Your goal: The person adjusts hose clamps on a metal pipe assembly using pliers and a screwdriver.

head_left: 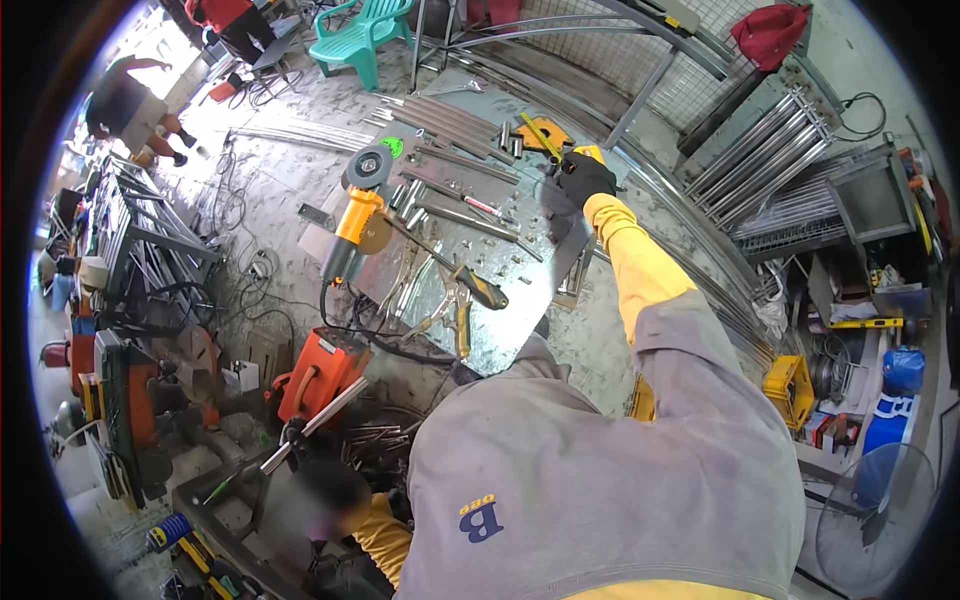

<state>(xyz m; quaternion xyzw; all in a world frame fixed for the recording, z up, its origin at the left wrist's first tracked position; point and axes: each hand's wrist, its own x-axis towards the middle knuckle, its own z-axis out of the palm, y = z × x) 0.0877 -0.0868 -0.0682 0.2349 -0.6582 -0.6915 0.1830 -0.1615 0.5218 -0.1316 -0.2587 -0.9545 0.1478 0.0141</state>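
Note:
My left hand (325, 488), in a black glove and partly blurred, is closed around a shiny metal tube (318, 424) at the lower left. Stretched out to the far edge of the metal work table (470, 300), my right hand (586, 180) in a black glove has its fingers closed at the end of a yellow strip that looks like a tape measure (540, 136). Flat yellow-orange pieces (548, 130) lie beside it. Nearer on the table are a yellow angle grinder (355, 215), locking pliers (460, 320), a black-and-yellow handled tool (482, 288), a marker (490, 208) and several cut tubes (465, 220).
An orange-red machine (322, 375) with a handle stands left of the table, with cables on the floor. Long tubes (455, 125) lie at the table's back. A green plastic chair (362, 40) is behind. Another person (135, 105) bends at upper left. A fan (875, 520) stands lower right.

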